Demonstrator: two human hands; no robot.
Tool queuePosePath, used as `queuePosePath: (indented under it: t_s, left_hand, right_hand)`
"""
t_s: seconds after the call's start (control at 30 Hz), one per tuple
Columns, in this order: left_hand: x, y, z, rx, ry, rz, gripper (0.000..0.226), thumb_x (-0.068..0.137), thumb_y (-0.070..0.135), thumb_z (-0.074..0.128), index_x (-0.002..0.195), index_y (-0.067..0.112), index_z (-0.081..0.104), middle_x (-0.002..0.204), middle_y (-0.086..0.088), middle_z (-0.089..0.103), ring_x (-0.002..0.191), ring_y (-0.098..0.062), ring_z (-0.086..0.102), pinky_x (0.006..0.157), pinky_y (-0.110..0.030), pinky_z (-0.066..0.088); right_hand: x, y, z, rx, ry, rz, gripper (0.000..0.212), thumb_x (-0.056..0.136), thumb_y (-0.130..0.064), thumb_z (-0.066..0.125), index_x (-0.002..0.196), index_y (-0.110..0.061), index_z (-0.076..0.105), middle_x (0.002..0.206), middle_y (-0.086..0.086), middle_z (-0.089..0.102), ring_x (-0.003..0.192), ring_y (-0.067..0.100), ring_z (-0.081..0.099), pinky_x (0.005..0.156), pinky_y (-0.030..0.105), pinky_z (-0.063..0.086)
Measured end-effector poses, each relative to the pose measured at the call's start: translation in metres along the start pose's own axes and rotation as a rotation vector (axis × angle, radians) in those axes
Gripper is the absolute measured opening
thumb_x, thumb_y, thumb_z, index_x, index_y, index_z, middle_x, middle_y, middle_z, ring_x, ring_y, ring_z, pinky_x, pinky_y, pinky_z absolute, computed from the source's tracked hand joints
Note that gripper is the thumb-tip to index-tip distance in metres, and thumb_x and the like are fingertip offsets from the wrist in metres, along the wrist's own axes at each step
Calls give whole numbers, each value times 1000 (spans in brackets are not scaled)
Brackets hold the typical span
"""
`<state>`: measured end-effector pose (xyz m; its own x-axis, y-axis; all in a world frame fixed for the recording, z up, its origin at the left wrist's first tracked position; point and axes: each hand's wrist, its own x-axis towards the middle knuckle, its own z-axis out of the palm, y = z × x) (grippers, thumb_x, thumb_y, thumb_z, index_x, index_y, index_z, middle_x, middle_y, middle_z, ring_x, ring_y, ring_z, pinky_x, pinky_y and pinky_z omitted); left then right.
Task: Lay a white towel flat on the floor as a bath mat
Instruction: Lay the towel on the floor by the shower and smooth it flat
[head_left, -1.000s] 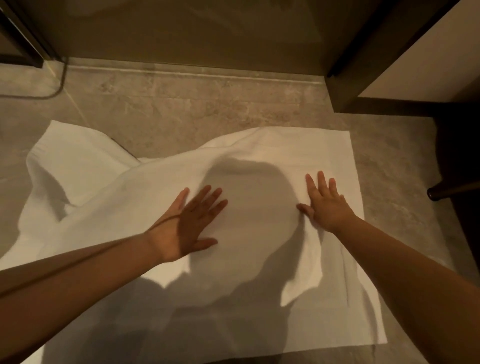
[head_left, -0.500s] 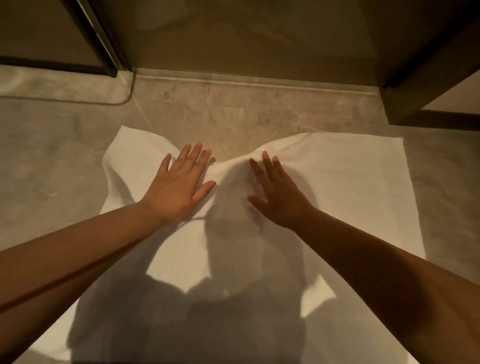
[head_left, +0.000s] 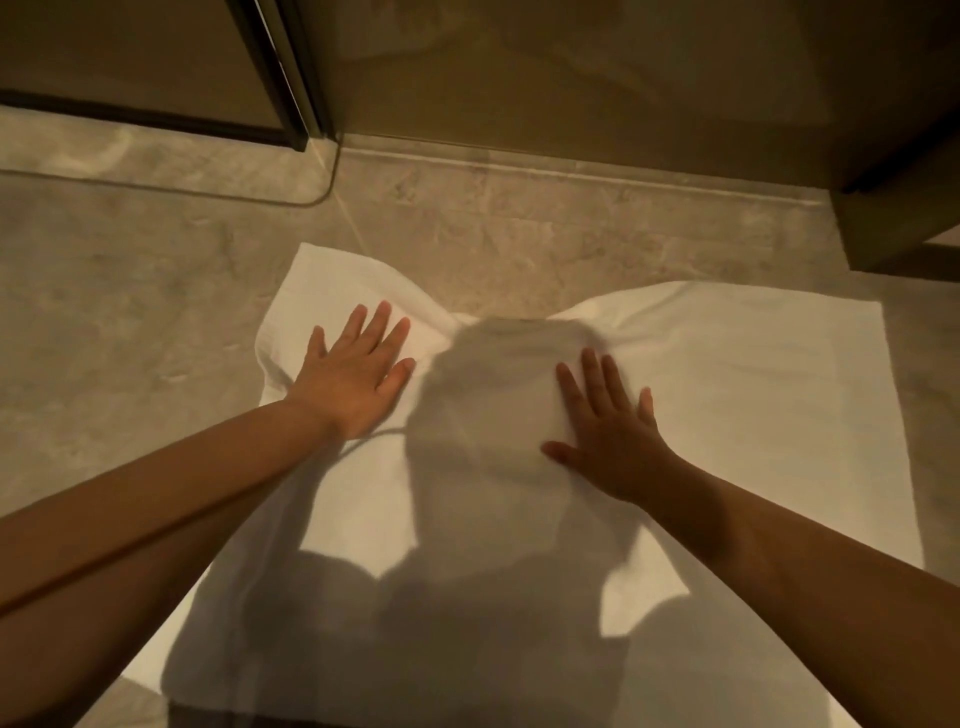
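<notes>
Towel (head_left: 727, 395) spread on the floor (head_left: 130, 312) before a glass door (head_left: 156, 62), left hand (head_left: 353, 379) and right hand (head_left: 613, 441) pressing it with flat, straight fingers, gripping nothing; its far edge sags mid-span, so smoothing appears unfinished.

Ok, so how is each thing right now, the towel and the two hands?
white towel: spread on the floor, far edge pulled in at the middle, not fully flat yet.
left hand: open, fingers straight, pressing the towel's far left part.
right hand: open, fingers spread, pressing the towel near its middle.
</notes>
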<state>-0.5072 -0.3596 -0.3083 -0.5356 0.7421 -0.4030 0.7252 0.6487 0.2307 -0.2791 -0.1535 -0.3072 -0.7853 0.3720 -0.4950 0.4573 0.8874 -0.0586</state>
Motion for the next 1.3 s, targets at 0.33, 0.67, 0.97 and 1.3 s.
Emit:
queuePosePath:
  t_s: [0.33, 0.67, 0.97, 1.3]
  left_hand:
    - [9, -13, -3, 44, -14, -76, 89, 71, 78, -5, 146, 32, -13, 155, 5, -24, 141, -16, -23, 113, -55, -4]
    - [1, 5, -5, 145, 183, 68, 74, 92, 58, 25, 149, 21, -5, 158, -8, -11, 143, -27, -11, 112, -56, 1]
    - [-30, 52, 50, 268, 87, 290, 76, 82, 70, -1, 142, 30, -22, 153, 0, -23, 141, -29, -21, 109, -61, -3]
    - [-14, 61, 46, 363, 15, 289, 111, 59, 92, 6, 140, 26, -31, 150, -4, -33, 138, -32, -29, 107, -65, -6]
  right_hand:
    - [-20, 11, 8, -52, 4, -48, 88, 83, -72, 24, 137, -27, -29, 149, 7, -32, 140, 27, -25, 109, 61, 7]
    - [-32, 16, 9, 36, 148, -19, 85, 85, -70, 26, 145, -28, -18, 154, 3, -23, 140, 23, -23, 114, 55, 2]
    - [-65, 42, 40, 129, 79, 260, 86, 75, -81, 11, 140, -37, -26, 154, 3, -26, 139, 31, -25, 105, 68, 1]
    - [-48, 67, 34, 95, 70, 249, 87, 69, -85, 6, 136, -42, -30, 154, 0, -27, 140, 29, -22, 105, 69, 2]
